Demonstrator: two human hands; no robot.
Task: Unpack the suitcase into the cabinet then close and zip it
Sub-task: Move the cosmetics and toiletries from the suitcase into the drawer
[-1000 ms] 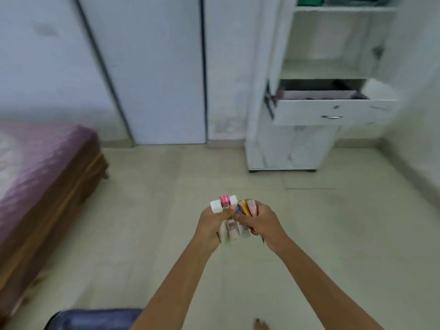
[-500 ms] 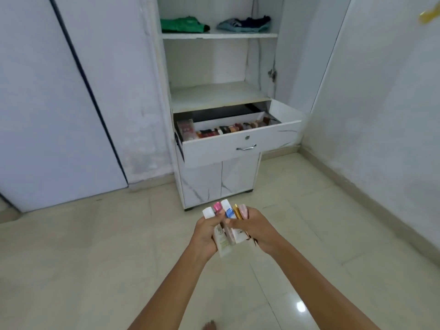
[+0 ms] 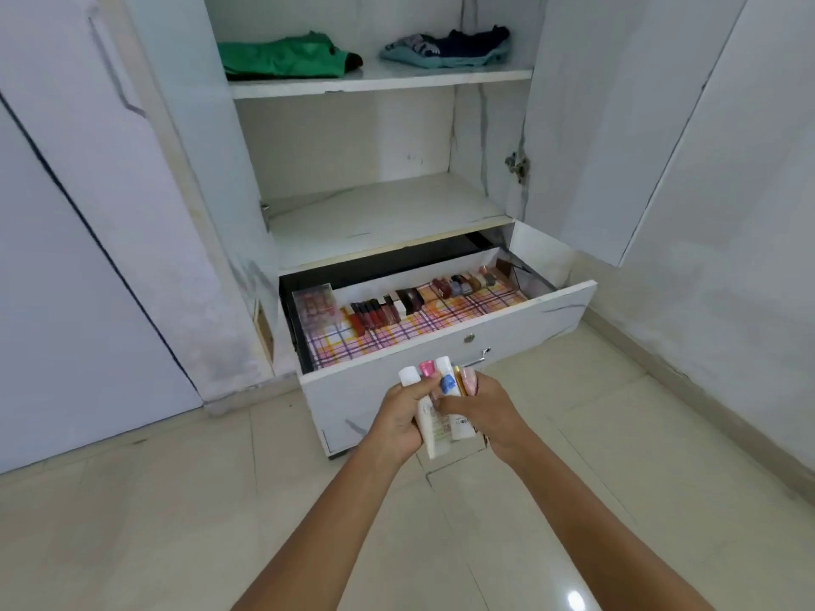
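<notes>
- White and pastel tubes [image 3: 441, 407], a handful, stand upright between both hands w/ caps up; long axis runs roughly top to bottom, caps leaning slightly away toward the drawer.
- Left hand [image 3: 399, 418] curls round the left side of the bunch, thumb across the front; grasping.
- Right hand [image 3: 483, 412] wraps the right side, fingers closed on the tubes too. Both hands are about level, right one a touch nearer the drawer handle [image 3: 478, 357].
- Just beyond the fingertips: drawer front [image 3: 507, 328], pulled out, its top edge right past the caps.
- Past that, inside the drawer: checked liner [image 3: 445, 317] w/ free space nearest the fingers; a row of lipsticks [image 3: 383, 310] and small bottles [image 3: 463, 282] lines the back.
- Judgement: next move is forward and over the front edge, then down onto the liner; caps lead.
- Farther up: cabinet shelf [image 3: 383, 213], then green clothes [image 3: 282, 57] and blue clothes [image 3: 450, 48] on the top shelf.
- Suitcase not in view.
</notes>
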